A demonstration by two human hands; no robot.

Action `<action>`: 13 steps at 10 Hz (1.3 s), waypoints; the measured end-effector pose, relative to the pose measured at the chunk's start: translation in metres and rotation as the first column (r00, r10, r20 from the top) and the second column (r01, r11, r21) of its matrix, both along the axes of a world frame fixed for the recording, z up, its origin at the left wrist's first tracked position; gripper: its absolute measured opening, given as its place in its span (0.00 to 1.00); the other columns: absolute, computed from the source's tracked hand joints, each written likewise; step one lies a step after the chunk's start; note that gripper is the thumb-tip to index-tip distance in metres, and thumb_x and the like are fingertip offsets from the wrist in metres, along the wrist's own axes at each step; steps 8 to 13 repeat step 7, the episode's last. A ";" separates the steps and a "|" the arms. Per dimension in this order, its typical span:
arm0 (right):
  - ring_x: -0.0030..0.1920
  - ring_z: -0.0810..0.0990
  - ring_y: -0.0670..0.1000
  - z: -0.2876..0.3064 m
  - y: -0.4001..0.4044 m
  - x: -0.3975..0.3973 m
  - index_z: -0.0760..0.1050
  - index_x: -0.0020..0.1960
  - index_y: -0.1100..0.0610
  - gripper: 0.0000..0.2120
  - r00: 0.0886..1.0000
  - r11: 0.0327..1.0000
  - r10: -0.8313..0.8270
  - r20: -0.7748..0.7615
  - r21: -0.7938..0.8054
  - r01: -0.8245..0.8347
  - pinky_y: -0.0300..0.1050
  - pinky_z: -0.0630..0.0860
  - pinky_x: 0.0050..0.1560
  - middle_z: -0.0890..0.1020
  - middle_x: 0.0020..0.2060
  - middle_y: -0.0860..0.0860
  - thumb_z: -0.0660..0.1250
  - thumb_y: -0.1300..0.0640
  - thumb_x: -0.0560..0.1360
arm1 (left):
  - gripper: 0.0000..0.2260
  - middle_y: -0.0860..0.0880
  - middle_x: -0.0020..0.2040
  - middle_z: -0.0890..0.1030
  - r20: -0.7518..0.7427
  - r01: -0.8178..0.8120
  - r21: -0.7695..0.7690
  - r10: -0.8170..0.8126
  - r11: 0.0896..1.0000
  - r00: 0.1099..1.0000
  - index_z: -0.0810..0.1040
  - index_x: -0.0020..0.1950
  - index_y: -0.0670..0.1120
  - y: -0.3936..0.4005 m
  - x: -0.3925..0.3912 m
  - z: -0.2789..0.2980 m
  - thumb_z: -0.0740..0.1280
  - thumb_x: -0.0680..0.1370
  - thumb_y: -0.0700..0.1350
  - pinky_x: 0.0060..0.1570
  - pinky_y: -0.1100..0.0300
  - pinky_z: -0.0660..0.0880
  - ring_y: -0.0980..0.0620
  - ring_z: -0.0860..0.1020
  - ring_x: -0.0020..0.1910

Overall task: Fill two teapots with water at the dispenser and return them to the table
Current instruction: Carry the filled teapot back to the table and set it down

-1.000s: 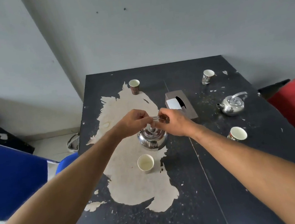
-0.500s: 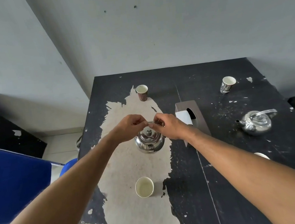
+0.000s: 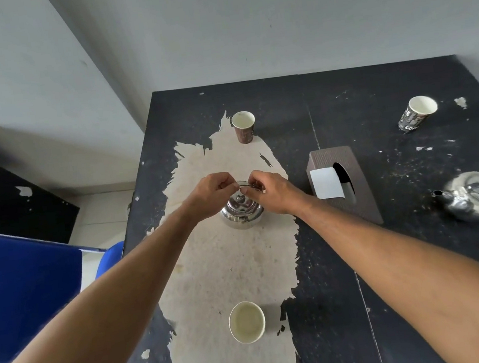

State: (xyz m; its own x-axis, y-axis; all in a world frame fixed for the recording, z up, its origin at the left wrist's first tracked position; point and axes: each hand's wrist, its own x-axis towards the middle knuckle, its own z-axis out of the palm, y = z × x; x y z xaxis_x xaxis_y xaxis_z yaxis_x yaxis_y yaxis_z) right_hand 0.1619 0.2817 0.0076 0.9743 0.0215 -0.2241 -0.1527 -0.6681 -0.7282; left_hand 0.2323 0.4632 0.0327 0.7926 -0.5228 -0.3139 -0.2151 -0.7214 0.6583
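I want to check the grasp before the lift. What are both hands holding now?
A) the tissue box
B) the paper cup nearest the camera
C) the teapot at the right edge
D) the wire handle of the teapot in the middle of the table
D: the left hand and the right hand both pinch the thin handle above the middle teapot.

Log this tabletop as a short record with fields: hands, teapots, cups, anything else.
hands: left hand and right hand both pinch the wire handle of the near teapot
teapots: near one on the table; second teapot untouched at right
cups: three paper cups fully visible
other: tissue box, blue chair
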 end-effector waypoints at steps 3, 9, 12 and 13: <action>0.52 0.83 0.52 -0.015 -0.002 -0.002 0.73 0.57 0.53 0.13 0.999 0.998 -0.002 -0.037 0.060 0.005 0.46 0.82 0.46 0.83 0.53 0.52 0.61 0.43 0.84 | 0.09 0.47 0.45 0.82 0.000 0.010 -0.026 -0.010 1.000 1.000 0.81 0.50 0.43 -0.002 -0.001 -0.018 0.63 0.84 0.44 0.40 0.60 0.73 0.51 0.78 0.44; 0.64 0.80 0.54 -0.007 -0.004 -0.009 0.75 0.65 0.55 0.14 0.998 0.994 -0.059 0.027 0.090 0.056 0.32 0.71 0.44 0.81 0.64 0.54 0.63 0.49 0.84 | 0.09 0.49 0.56 0.83 0.040 0.031 -0.035 -0.030 0.999 0.999 0.82 0.61 0.45 0.001 0.001 -0.022 0.66 0.83 0.46 0.50 0.61 0.76 0.50 0.80 0.56; 0.64 0.80 0.54 -0.007 -0.004 -0.009 0.75 0.65 0.55 0.14 0.998 0.994 -0.059 0.027 0.090 0.056 0.32 0.71 0.44 0.81 0.64 0.54 0.63 0.49 0.84 | 0.09 0.49 0.56 0.83 0.040 0.031 -0.035 -0.030 0.999 0.999 0.82 0.61 0.45 0.001 0.001 -0.022 0.66 0.83 0.46 0.50 0.61 0.76 0.50 0.80 0.56; 0.64 0.80 0.54 -0.007 -0.004 -0.009 0.75 0.65 0.55 0.14 0.998 0.994 -0.059 0.027 0.090 0.056 0.32 0.71 0.44 0.81 0.64 0.54 0.63 0.49 0.84 | 0.09 0.49 0.56 0.83 0.040 0.031 -0.035 -0.030 0.999 0.999 0.82 0.61 0.45 0.001 0.001 -0.022 0.66 0.83 0.46 0.50 0.61 0.76 0.50 0.80 0.56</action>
